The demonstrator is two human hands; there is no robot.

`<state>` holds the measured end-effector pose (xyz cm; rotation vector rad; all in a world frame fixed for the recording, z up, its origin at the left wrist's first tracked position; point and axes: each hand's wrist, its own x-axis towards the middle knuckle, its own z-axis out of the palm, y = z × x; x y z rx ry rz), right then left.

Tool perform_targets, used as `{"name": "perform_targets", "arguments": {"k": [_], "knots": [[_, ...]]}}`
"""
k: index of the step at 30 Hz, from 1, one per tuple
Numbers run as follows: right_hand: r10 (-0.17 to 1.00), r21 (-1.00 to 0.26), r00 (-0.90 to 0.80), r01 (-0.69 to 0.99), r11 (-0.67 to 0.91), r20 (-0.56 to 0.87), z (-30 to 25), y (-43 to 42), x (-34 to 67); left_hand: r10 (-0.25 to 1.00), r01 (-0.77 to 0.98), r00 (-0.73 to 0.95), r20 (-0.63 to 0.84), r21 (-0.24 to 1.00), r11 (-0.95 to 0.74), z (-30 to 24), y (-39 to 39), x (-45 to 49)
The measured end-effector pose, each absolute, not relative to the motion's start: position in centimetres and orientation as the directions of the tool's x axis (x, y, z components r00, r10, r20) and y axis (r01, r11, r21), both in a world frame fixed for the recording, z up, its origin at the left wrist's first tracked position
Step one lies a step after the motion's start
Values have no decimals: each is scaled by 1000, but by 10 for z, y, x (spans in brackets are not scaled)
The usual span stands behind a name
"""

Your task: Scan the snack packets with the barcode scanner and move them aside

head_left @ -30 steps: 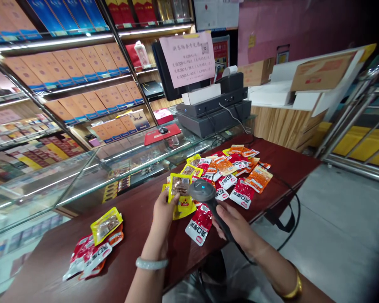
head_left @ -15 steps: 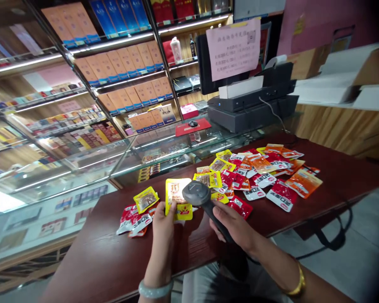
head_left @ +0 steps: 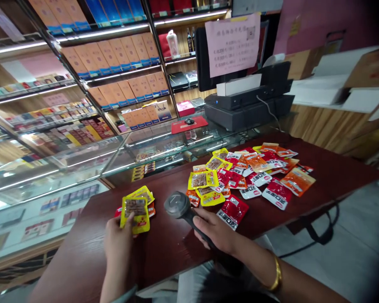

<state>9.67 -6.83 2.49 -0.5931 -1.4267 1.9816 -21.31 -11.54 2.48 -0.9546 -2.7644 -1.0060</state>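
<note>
My left hand [head_left: 120,240] pinches a yellow snack packet [head_left: 135,214] with a clear window, thumb on its front. That packet is over the small pile at the left, where another yellow packet [head_left: 144,193] and bits of red and orange ones show behind it. Wrapped round the handle of a black barcode scanner [head_left: 178,206] is my right hand [head_left: 216,231]; the scanner's head points up and left. Beyond my right hand spreads a larger pile of yellow, red and orange snack packets [head_left: 233,174]. A red and white packet [head_left: 233,210] lies at its near edge.
The packets lie on a dark red-brown table [head_left: 91,252]. Behind it runs a glass display counter [head_left: 113,160] bearing a mouse on a red mat [head_left: 185,126] and a black cash register [head_left: 246,109]. Boxed goods [head_left: 107,59] fill the shelves. A black strap [head_left: 322,240] hangs at the right.
My left hand has carried the yellow packet left, from in front of the scanner to over the small pile. The scanner in my right hand has shifted a little left and down.
</note>
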Motion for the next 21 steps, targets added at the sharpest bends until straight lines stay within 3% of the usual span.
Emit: {"name": "perform_targets", "arguments": {"k": [3, 6, 9, 12, 17, 21], "knots": [[735, -944, -678, -228, -238, -22, 24, -66, 108, 499, 616, -786, 365, 391, 684, 35, -110, -201], [772, -931, -634, -251, -265, -49, 20, -62, 122, 623, 745, -666, 409, 322, 585, 36, -89, -168], [802, -913, -591, -276, -301, -85, 15, -58, 135, 818, 852, -496, 293, 348, 392, 29, -53, -130], [829, -890, -542, -299, -344, -138, 12, -57, 149, 905, 884, -363, 220, 388, 260, 25, -11, -97], [868, -884, -471, -324, -337, -158, 11, -59, 170, 939, 869, -342, 24, 389, 306, 28, 49, -69], [890, -883, -430, -343, -319, -155, 8, -59, 181, 934, 851, -355, -34, 401, 338, 24, 69, -69]]}}
